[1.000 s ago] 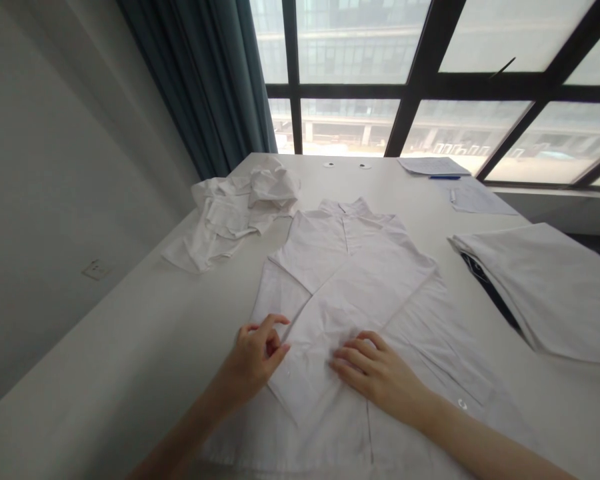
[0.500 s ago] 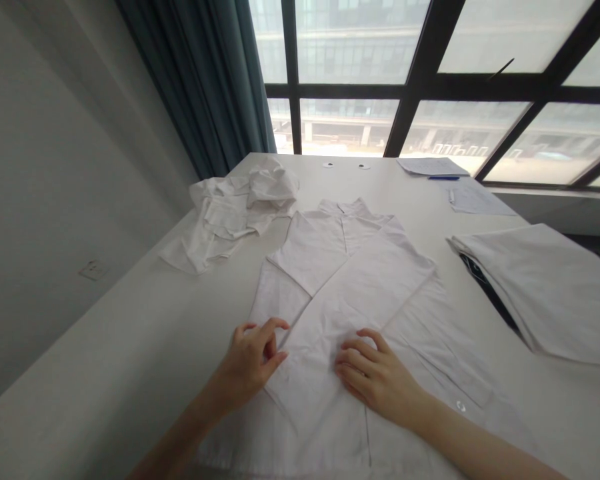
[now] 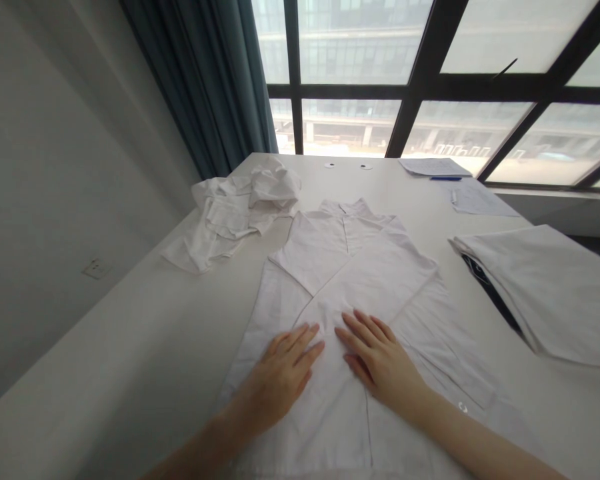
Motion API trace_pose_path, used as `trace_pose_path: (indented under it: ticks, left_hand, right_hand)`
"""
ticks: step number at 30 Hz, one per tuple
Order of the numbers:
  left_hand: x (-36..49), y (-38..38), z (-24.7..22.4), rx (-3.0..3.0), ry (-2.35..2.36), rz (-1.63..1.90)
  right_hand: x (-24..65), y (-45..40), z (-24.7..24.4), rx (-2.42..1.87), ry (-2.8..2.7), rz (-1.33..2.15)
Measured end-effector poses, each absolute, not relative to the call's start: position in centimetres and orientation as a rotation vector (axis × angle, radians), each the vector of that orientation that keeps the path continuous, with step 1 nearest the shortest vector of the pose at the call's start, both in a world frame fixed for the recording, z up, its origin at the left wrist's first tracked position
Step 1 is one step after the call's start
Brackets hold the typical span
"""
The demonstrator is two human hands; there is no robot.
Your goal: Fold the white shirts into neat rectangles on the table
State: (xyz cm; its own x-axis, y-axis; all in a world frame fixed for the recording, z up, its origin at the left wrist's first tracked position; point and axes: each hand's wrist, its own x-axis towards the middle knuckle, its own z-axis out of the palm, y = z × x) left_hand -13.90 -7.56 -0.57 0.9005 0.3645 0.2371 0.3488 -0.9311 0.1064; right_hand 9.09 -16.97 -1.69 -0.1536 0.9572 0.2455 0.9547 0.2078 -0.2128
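Note:
A white shirt (image 3: 365,267) with a stand-up collar lies spread on the table, its collar end toward the window. Its sleeves are folded across the front and overlap at the middle. My left hand (image 3: 287,367) rests flat on the left part of the shirt, fingers stretched out. Beside it, my right hand (image 3: 373,350) lies palm down with its fingers spread on the folded sleeve. A small gap separates the two sets of fingertips. Neither hand grips the cloth. The shirt's hem runs to the lower edge of the view.
A crumpled white garment (image 3: 235,210) sits at the back left of the white table (image 3: 145,340). On the right is a folded white cloth (image 3: 565,293) with something black under its edge. Papers (image 3: 435,167) and a blue pen (image 3: 445,178) lie near the window.
My left hand has gone from curled fingers at the shirt's left side to lying flat further right. The fingers of my right hand have straightened and spread.

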Motion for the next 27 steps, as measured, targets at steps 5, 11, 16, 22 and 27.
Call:
trace_pose_path:
  ticks: [5, 11, 16, 22, 27]
  left_hand:
    - [-13.9, -7.7, -0.7, 3.069, 0.498, 0.217]
    - [-13.9, -7.9, -0.4, 3.077, 0.402, 0.216]
    - [-14.3, -7.9, -0.6, 3.038, 0.347, 0.212]
    - [-14.6, -7.8, -0.7, 3.015, 0.317, 0.218]
    - [-14.6, -7.8, -0.6, 3.019, 0.318, 0.199]
  right_hand:
    - [10.5, -17.0, -0.9, -1.817, -2.218, 0.332]
    - [12.1, -15.8, 1.2, -1.710, -2.241, 0.588]
    - [12.9, -12.5, 0.5, -1.587, -2.364, 0.413]
    - [15.4, -9.1, -1.2, -1.669, -2.430, 0.266]
    - [18.2, -7.3, -1.7, -1.828, -2.385, 0.192]
